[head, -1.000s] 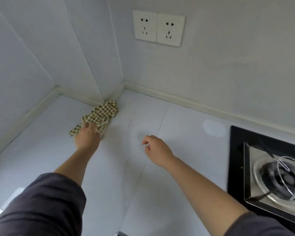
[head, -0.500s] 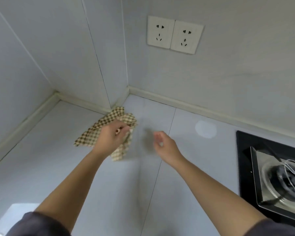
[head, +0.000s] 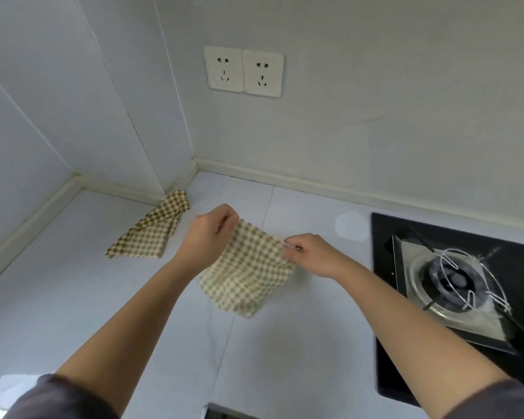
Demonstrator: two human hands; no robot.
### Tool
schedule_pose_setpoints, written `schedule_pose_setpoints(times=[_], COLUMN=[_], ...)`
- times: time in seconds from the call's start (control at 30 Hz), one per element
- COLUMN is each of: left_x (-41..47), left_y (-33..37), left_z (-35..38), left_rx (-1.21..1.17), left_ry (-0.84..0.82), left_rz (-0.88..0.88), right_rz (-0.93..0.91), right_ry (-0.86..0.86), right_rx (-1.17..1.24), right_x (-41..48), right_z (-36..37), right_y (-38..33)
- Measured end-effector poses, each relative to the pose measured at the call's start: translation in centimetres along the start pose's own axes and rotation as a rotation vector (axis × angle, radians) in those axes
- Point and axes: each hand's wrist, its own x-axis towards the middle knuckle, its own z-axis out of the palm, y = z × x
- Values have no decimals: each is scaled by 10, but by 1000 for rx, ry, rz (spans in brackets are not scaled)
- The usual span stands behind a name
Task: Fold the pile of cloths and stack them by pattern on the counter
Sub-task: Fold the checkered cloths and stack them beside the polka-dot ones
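Note:
A beige checked cloth (head: 248,273) hangs in the air over the middle of the white counter (head: 73,297), spread between both hands. My left hand (head: 208,234) pinches its upper left corner. My right hand (head: 312,252) pinches its upper right corner. The cloth's lower edge droops toward the counter. A second checked cloth (head: 152,231), darker brown, lies crumpled on the counter to the left, near the wall corner.
A black gas hob (head: 454,297) with a steel burner and wire ring fills the counter's right side. Walls close off the counter behind and to the left, with two sockets (head: 244,71) above. A dark object's edge (head: 224,412) shows at the bottom.
My left hand lifted one checked cloth off the crumpled pile and carried it right. My right hand came in and took its other corner. The darker cloth stayed on the counter.

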Motion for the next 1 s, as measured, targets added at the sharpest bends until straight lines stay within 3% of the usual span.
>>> schedule_pose_setpoints(times=[0.1,0.2,0.3,0.43,0.5,0.57,0.7,0.8,1.0], left_x=[3,7,20,39,34,13,-58,-95,-94], left_y=[10,8,-1,-10,-14,-19,-25,-41,-48], left_z=[15,28,43,65,74,86,115,129,132], left_rx=[-140,-249,-226,-57,62,222,422,541,667], left_ry=[21,-56,-67,59,115,59,-344,-514,-399], left_rz=[-239,-438,-536,-556,-462,-293,11,170,192], right_rz=[79,146,177,162,150,107,52,39,-4], right_ry=[-136,-213,21,421,495,490,241,132,49], right_rx=[-143,31,146,-62,-193,-238,-286,-341,-465], right_x=[-16,-32,-26,-2,-2,-12,-48,-60,-60], right_z=[-20,-46,-57,-46,-30,-5,52,72,80], right_y=[9,18,36,54,59,64,84,101,106])
